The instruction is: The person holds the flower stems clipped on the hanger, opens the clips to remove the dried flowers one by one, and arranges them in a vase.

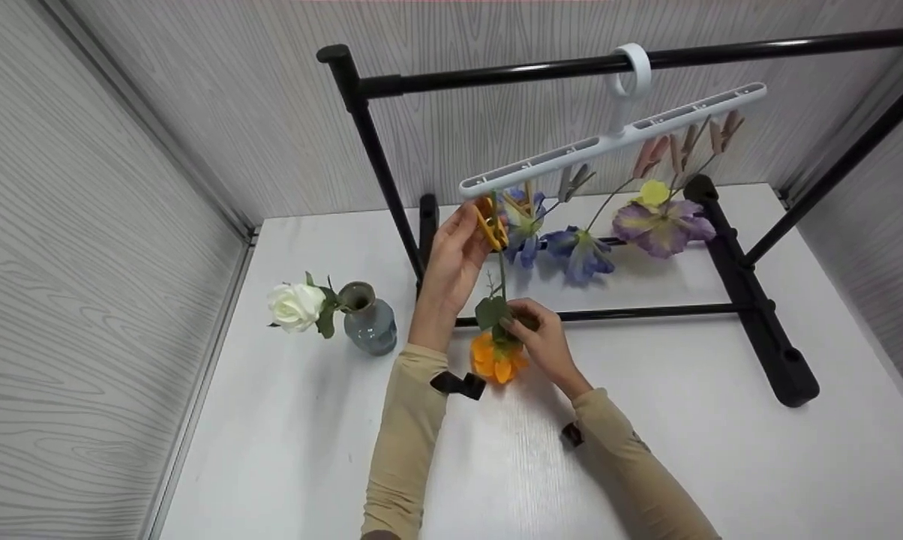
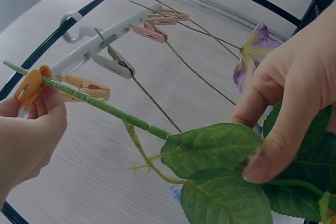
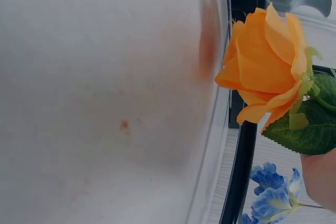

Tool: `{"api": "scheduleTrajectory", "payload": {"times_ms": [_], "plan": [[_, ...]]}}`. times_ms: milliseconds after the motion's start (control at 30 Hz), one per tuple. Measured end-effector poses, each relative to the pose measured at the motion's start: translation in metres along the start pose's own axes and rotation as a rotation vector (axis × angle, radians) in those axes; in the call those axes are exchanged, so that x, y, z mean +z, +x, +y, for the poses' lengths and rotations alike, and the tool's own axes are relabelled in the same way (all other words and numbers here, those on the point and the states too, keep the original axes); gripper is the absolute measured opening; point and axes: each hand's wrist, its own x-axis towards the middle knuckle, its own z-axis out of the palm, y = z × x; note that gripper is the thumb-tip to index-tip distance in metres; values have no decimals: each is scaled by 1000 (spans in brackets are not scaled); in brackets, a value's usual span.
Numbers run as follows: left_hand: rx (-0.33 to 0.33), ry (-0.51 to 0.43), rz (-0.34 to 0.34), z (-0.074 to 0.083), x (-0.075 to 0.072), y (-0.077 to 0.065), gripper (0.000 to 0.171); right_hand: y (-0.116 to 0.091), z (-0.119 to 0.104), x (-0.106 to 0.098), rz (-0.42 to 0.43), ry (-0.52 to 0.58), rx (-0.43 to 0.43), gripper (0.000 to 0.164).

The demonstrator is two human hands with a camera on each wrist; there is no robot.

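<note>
My left hand (image 1: 451, 262) pinches an orange clothespin (image 2: 29, 88) under the left end of a white hanger (image 1: 556, 159). An artificial orange rose (image 1: 499, 360) hangs head down, its green stem (image 2: 100, 103) running up through the clothespin's jaws. Lower down, my right hand (image 1: 547, 341) holds the rose by its stem and leaves (image 2: 215, 148), just above the bloom. In the right wrist view the orange bloom (image 3: 265, 61) shows large, with most of that hand out of frame. Blue flowers (image 1: 580, 253) and a purple flower (image 1: 663, 227) hang beside it from other clothespins (image 1: 650, 156).
A black rack (image 1: 489, 73) carries the hanger by its ring, and its foot (image 1: 759, 322) stands on the white table (image 1: 256, 457). To the left of my left arm, a blue-grey vase (image 1: 371, 330) holds a white rose (image 1: 295, 307). Wood-patterned panels surround the table.
</note>
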Motion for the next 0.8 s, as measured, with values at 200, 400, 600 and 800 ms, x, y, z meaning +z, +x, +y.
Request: {"api": "scheduleTrajectory", "payload": {"times_ms": [200, 400, 600, 800], "plan": [[135, 241, 20, -3, 0, -5, 31, 5, 26, -1, 21, -46, 15, 14], [529, 836, 173, -9, 11, -17, 28, 7, 37, 3, 116, -197, -90, 13], [685, 1247, 305, 5, 21, -18, 18, 6, 36, 8, 170, -322, -255, 12], [571, 1549, 333, 29, 36, -16, 33, 6, 37, 10, 249, -426, -387, 11]]}}
